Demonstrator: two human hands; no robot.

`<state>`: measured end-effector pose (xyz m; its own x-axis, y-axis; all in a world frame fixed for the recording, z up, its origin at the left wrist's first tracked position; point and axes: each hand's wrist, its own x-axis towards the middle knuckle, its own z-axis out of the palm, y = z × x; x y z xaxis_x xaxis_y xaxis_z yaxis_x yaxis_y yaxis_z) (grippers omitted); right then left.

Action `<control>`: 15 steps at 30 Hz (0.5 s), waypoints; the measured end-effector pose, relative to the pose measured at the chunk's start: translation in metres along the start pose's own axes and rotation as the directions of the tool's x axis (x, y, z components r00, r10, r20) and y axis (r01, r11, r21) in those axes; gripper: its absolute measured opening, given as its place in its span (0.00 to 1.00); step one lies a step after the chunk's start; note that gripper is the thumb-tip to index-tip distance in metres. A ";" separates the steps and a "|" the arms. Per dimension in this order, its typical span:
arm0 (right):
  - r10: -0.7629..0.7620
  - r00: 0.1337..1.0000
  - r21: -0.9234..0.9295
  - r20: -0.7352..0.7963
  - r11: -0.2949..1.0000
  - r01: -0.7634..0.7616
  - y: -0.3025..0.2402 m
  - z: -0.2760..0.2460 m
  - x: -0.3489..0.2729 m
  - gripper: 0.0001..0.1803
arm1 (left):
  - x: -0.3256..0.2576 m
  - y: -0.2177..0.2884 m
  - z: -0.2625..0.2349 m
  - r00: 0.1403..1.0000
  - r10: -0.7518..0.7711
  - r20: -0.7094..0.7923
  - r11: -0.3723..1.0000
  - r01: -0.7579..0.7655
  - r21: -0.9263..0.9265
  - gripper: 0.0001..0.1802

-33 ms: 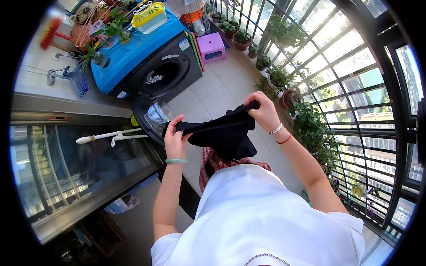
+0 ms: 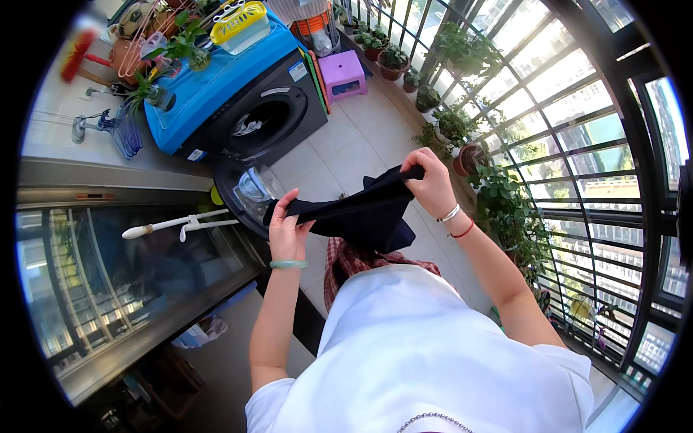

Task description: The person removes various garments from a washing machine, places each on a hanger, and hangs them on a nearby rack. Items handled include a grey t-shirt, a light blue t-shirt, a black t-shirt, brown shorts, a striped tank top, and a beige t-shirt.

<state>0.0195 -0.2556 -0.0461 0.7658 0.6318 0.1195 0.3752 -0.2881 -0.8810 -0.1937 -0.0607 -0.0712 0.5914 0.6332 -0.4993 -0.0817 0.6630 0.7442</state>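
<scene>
A black garment (image 2: pixel 361 218) is stretched between my two hands in front of my body; its exact kind I cannot make out. My left hand (image 2: pixel 289 225) pinches its left end, the fingertips pointing up. Higher up on the right, my right hand (image 2: pixel 427 180) grips the other end, so the top edge slants upward to the right. The lower part hangs in loose folds over the red checked cloth (image 2: pixel 346 263) at my waist. Beyond the garment, the washing machine (image 2: pixel 249 123) has its round door (image 2: pixel 249 191) swung wide, and some light-coloured laundry shows inside the drum.
A white pole (image 2: pixel 170 225) juts out beside the glass panel at left. On the blue machine cover (image 2: pixel 209 86) stand plants and a yellow basket (image 2: pixel 238 25). A purple stool (image 2: pixel 343 74) is beside the machine. Potted plants (image 2: pixel 469 159) line the barred window at right.
The lower folds of the black garment have shifted slightly. Both hands keep nearly the same place and grip.
</scene>
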 end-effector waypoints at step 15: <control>0.175 0.969 -0.009 -0.172 0.984 -0.179 0.040 0.075 0.129 0.13 | 0.150 0.052 0.042 0.939 0.344 0.019 0.737 -0.283 0.614 0.31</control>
<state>0.0945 -0.1316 -0.0998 0.8981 0.4380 0.0405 0.2366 -0.4034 -0.8839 -0.0752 0.0523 -0.0888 0.5421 0.8151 -0.2042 0.2653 0.0645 0.9620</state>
